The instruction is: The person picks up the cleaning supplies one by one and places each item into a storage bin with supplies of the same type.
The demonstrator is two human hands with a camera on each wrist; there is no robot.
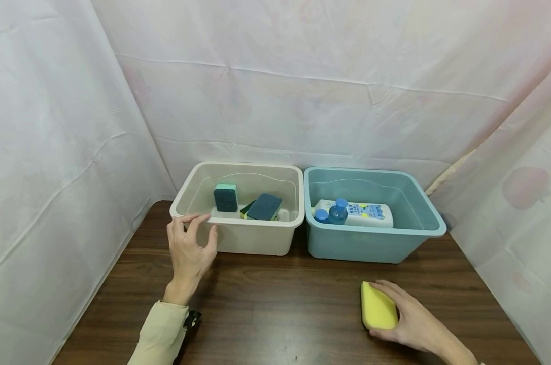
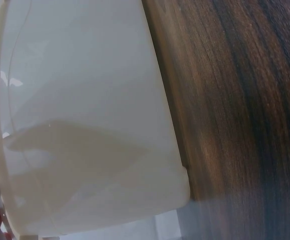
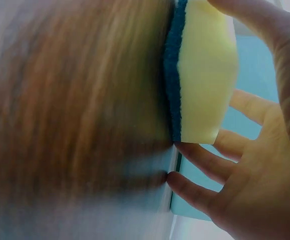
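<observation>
My right hand (image 1: 414, 322) grips a yellow sponge (image 1: 378, 306) between thumb and fingers, low over the wooden table. A dark blue-green scouring layer (image 3: 174, 70) lines the sponge's table side in the right wrist view. My left hand (image 1: 191, 249) is at the front left corner of a beige bin (image 1: 252, 238), its fingertips right at the rim and the thumb apart from them. Inside that bin stands a green sponge (image 1: 226, 197) with a dark face. Beside it, another dark-faced sponge (image 1: 265, 207) leans over a yellow-and-green one (image 1: 245, 210).
A blue bin (image 1: 357, 248) stands right of the beige one, close against it. It holds a white bottle (image 1: 380, 215) lying down and two blue-capped bottles (image 1: 338, 213). White curtains (image 1: 275, 111) enclose the dark wooden table (image 1: 275, 309) at the back and sides.
</observation>
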